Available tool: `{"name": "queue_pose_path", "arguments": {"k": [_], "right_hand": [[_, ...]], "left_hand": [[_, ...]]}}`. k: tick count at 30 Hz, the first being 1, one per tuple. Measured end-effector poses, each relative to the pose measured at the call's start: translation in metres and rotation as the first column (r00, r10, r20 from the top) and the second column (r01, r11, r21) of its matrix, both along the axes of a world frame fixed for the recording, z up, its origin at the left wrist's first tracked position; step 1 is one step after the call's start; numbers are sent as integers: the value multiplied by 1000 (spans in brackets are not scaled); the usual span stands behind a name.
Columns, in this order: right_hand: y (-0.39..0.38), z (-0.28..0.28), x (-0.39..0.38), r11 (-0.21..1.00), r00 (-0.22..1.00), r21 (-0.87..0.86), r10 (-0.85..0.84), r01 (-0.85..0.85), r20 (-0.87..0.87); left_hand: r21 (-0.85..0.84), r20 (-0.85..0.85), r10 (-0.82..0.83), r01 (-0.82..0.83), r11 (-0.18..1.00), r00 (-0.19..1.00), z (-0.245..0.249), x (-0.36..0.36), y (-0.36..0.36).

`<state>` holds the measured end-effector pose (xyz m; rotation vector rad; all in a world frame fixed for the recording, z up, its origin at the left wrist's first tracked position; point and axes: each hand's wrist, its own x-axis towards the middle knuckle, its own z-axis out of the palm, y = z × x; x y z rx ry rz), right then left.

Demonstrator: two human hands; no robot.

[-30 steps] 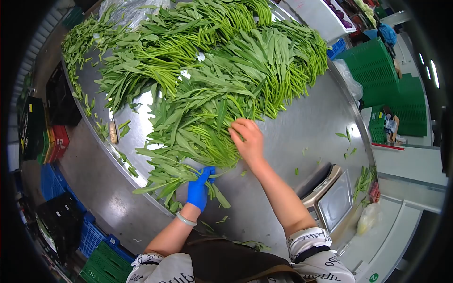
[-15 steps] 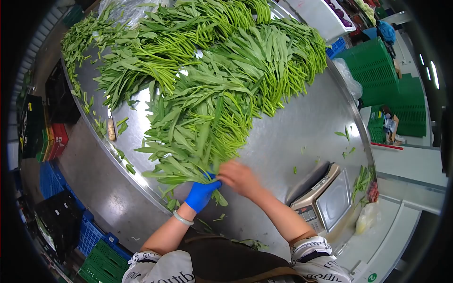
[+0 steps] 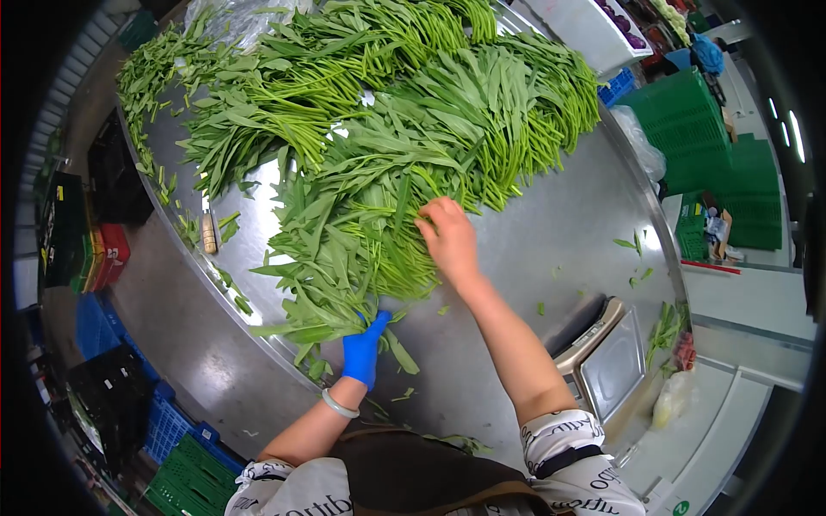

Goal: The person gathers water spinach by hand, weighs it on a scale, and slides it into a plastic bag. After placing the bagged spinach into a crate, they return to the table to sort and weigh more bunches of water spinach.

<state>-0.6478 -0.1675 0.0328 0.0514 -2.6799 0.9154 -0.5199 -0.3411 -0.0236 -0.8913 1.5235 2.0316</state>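
A large heap of water spinach (image 3: 508, 112), long leaves with green stems, is spread over the metal table. My left hand (image 3: 362, 351), in a blue glove, is closed around water spinach (image 3: 314, 322) at the heap's near end; a loose leaf pokes out to its right. Bare, my right hand (image 3: 451, 242) reaches to the stem ends along the heap's right side, thumb and fingers apart, fingertips right at the stems. At the table's left edge lies a knife with a wooden handle (image 3: 208, 234).
A weighing scale (image 3: 609, 365) stands at the right of the metal table (image 3: 568, 232), with leaf scraps and a plastic bag (image 3: 675, 398) near it. Green crates (image 3: 680, 120) are stacked beyond. Blue crates (image 3: 172, 426) sit on the floor at left. A white box (image 3: 572, 34) is at the back.
My right hand has left my left hand and moved up and away to the stems of the heap. The gloved left hand has stayed near the same place, now turned more upright.
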Motion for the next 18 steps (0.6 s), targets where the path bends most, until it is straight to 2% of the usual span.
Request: {"name": "queue_pose_path", "arguments": {"k": [2,3,5,6,8,9,12,15,18], "right_hand": [[10,-4,-1,980,996,-183,66,-76,-62],[14,-4,3,986,969,-83,126,-146,-214],[11,9,15,952,938,-26,296,-305,-183],[10,13,22,925,913,0,374,-379,-164],[9,8,35,872,873,25,488,-488,17],[9,4,39,840,837,29,537,-542,104],[8,-12,42,871,864,-79,492,-486,111],[8,-7,33,916,890,-227,383,-331,248],[7,-2,32,887,843,-252,451,-387,292]], "left_hand": [[-41,-11,138,-138,990,990,-4,4,1],[-46,-47,163,-165,985,986,-8,6,0],[-52,-117,207,-214,975,971,-15,10,-1],[35,-98,195,-192,981,976,-17,10,-3],[209,-69,161,-144,967,984,-20,6,-8],[242,-64,143,-124,962,988,-20,5,-7],[327,-26,109,-94,940,994,-20,2,-8],[375,39,111,-117,920,993,-20,2,-6],[419,14,124,-118,900,992,-18,2,-7]]}}
